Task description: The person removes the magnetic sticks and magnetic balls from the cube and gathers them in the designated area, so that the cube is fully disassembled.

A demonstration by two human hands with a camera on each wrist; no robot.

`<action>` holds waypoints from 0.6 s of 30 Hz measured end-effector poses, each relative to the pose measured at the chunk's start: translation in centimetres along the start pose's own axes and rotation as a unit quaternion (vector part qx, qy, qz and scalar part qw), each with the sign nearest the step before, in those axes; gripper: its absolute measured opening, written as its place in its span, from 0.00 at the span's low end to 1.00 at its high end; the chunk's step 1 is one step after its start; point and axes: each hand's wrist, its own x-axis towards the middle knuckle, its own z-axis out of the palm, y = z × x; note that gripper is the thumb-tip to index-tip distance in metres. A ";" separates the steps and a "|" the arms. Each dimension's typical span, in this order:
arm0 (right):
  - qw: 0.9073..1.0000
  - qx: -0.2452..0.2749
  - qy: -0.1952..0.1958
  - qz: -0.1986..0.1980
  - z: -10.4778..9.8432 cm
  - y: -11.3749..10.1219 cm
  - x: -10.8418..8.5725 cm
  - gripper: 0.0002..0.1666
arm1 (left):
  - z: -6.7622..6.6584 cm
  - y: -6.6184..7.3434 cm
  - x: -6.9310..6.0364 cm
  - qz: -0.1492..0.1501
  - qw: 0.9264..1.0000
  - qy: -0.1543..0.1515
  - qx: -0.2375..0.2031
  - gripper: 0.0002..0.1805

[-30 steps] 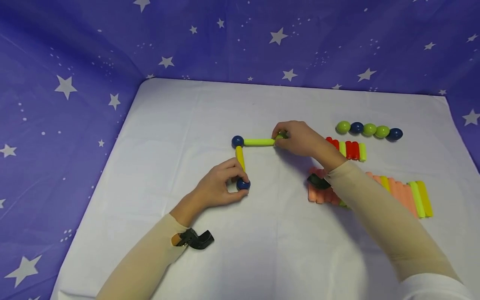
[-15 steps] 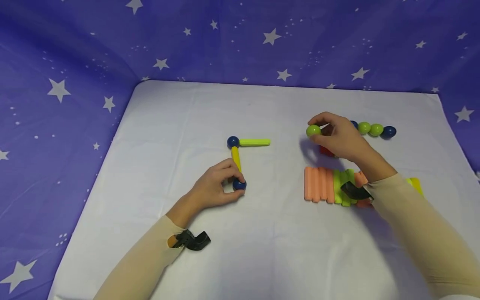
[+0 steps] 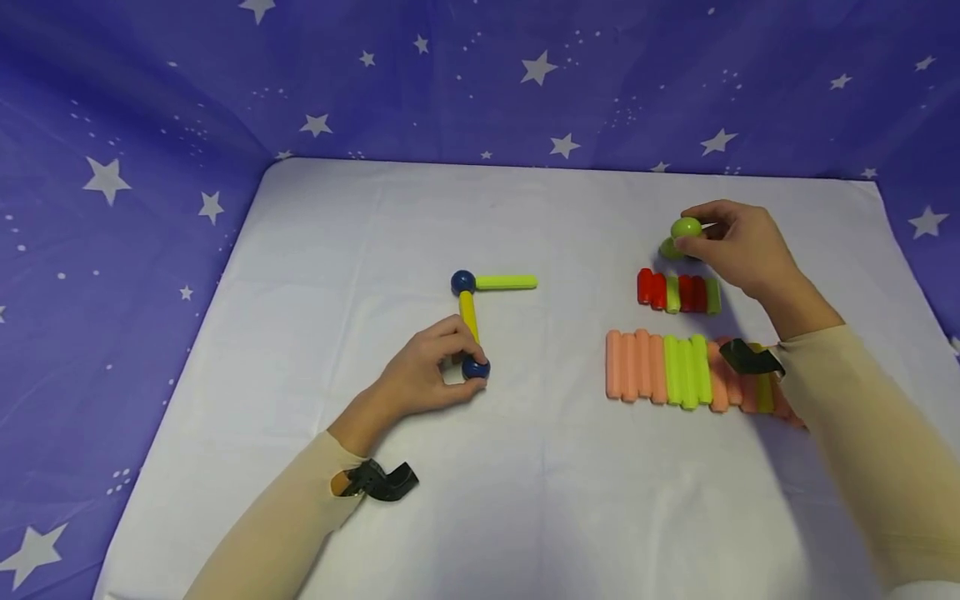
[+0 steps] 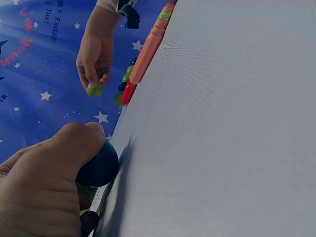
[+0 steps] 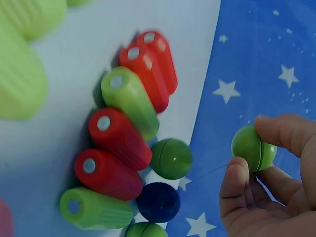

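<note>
My left hand (image 3: 423, 371) pinches a blue ball (image 3: 476, 367) at the near end of a yellow stick (image 3: 468, 312). That stick's far end meets another blue ball (image 3: 462, 282), from which a lime-green stick (image 3: 507, 282) points right, its outer end free. Over at the back right, my right hand (image 3: 742, 246) holds a green ball (image 3: 686, 228) between thumb and fingers, raised above the table. Just below it lies another green ball (image 3: 668, 248). In the right wrist view the held green ball (image 5: 253, 147) shows a seam, and a dark blue ball (image 5: 158, 202) lies beside a green one.
A row of short red and green sticks (image 3: 685, 293) with silver tips lies at the right. Nearer, a row of longer salmon, green and yellow sticks (image 3: 635, 365) is partly under my right forearm. A white cloth (image 3: 360, 242) covers the table; a starry purple-blue cloth (image 3: 420, 83) hangs behind.
My right hand has lifted the green ball off the lime-green stick's outer end and carried it right to the ball row. My left hand stays on its blue ball.
</note>
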 end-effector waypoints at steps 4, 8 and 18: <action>0.999 -0.015 -0.005 -0.028 0.2 0.0 1.2 0.32 | -0.1 0.0 0.0 0.000 1.000 0.000 -0.004 0.12; 0.996 -0.041 -0.032 -0.073 0.7 -0.4 2.3 0.31 | -0.1 0.0 0.0 0.000 1.000 0.000 -0.003 0.12; 0.978 -0.148 -0.099 -0.108 1.9 -1.1 5.2 0.28 | -0.1 0.0 0.2 0.014 1.000 0.010 -0.006 0.13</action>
